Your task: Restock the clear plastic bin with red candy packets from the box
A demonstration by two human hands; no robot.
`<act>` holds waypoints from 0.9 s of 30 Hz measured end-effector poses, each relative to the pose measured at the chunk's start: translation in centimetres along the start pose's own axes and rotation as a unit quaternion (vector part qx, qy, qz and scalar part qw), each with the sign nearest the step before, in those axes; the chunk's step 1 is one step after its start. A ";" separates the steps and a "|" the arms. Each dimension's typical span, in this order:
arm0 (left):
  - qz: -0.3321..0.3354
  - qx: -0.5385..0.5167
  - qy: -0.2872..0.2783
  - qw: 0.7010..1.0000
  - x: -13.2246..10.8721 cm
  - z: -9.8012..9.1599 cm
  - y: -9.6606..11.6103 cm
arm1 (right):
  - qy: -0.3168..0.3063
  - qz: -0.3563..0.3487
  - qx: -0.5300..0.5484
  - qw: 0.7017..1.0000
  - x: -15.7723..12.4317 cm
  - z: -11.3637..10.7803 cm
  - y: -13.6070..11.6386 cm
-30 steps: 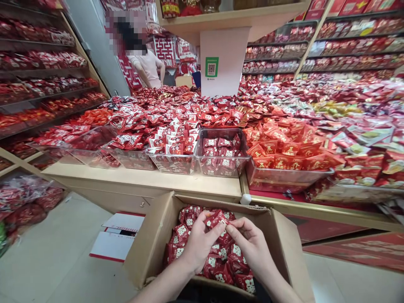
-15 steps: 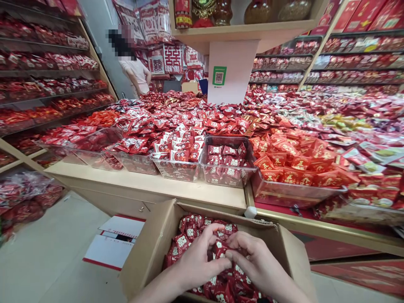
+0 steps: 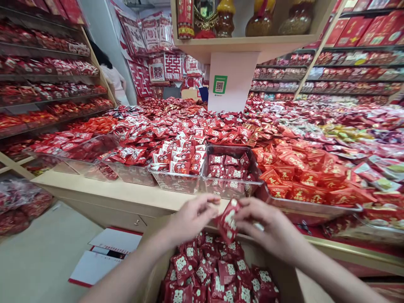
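Note:
Both my hands are raised above a cardboard box [image 3: 295, 280] full of small dark red candy packets [image 3: 214, 269] with white double-happiness marks. My left hand [image 3: 191, 219] and my right hand [image 3: 271, 225] pinch together a bunch of these red packets [image 3: 229, 219], fingers closed round it. Just beyond them stands a clear plastic bin [image 3: 232, 185], partly filled with the same dark red packets, at the front edge of the display counter [image 3: 120, 193].
The counter is heaped with red wrapped sweets in several clear bins [image 3: 176, 179]. Shelves [image 3: 47, 92] of red goods line the left and right walls. A person [image 3: 112, 78] stands at the back left. A pillar carries a green QR sign [image 3: 220, 84]. White papers [image 3: 104, 252] lie on the floor.
My hands have lifted out of the box with a bunch of packets, rising towards the clear bin. The view has tilted up and the person at the back has moved left.

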State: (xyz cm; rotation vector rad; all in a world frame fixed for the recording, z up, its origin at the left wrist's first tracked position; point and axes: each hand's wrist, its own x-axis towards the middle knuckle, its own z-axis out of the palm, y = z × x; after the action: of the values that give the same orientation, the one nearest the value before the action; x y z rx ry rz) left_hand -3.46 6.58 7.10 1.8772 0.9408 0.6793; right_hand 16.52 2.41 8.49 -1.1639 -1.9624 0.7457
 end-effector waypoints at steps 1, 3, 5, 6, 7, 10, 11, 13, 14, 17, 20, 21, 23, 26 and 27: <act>0.034 0.114 0.027 0.993 2.1 -1.0 0.4 | 0.057 0.008 0.000 0.998 1.0 -1.2 0.4; 0.049 0.326 0.013 0.944 6.7 -2.4 0.8 | 0.163 0.038 0.021 0.986 2.8 -3.5 1.1; 0.032 0.371 -0.015 0.928 11.1 -2.8 0.7 | 0.231 0.075 0.057 0.968 4.0 -5.6 1.6; 0.019 0.387 -0.031 0.921 13.0 -2.6 0.5 | 0.252 0.089 0.075 0.961 4.4 -6.4 1.8; 0.005 0.397 -0.045 0.917 14.6 -2.4 0.4 | 0.268 0.097 0.089 0.954 4.5 -7.0 1.8; -0.033 0.422 -0.084 0.902 18.2 -1.5 0.0 | 0.282 0.102 0.110 0.948 4.3 -8.0 1.8; -0.043 0.429 -0.096 0.897 18.9 -1.3 -0.1 | 0.277 0.103 0.110 0.949 4.0 -8.2 1.8; -0.062 0.443 -0.117 0.887 20.1 -1.0 -0.2 | 0.261 0.106 0.101 0.954 3.5 -8.4 1.7; -0.070 0.449 -0.125 0.882 20.5 -0.9 -0.2 | 0.254 0.107 0.095 0.957 3.2 -8.5 1.7; -0.089 0.467 -0.143 0.868 21.5 -0.8 -0.3 | 0.247 0.111 0.083 0.959 2.6 -8.8 1.9; -0.101 0.481 -0.155 0.857 22.1 -0.7 -0.5 | 0.249 0.112 0.080 0.958 2.0 -9.0 2.2; -0.104 0.484 -0.160 0.854 22.3 -0.8 -0.5 | 0.250 0.113 0.080 0.958 1.7 -9.1 2.2; -0.110 0.489 -0.173 0.848 22.4 -0.9 -0.5 | 0.251 0.113 0.078 0.958 1.2 -9.0 2.2; -0.117 0.493 -0.194 0.840 22.5 -1.4 -0.5 | 0.247 0.119 0.077 0.959 0.5 -8.9 2.1; -0.118 0.494 -0.200 0.838 22.5 -1.6 -0.6 | 0.244 0.122 0.080 0.959 0.4 -8.8 2.1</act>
State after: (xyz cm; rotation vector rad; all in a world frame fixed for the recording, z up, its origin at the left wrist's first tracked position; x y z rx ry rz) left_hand 7.72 26.05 8.94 2.5515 1.3348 -0.4777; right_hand 24.56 4.65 11.97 -1.3531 -1.3441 0.6491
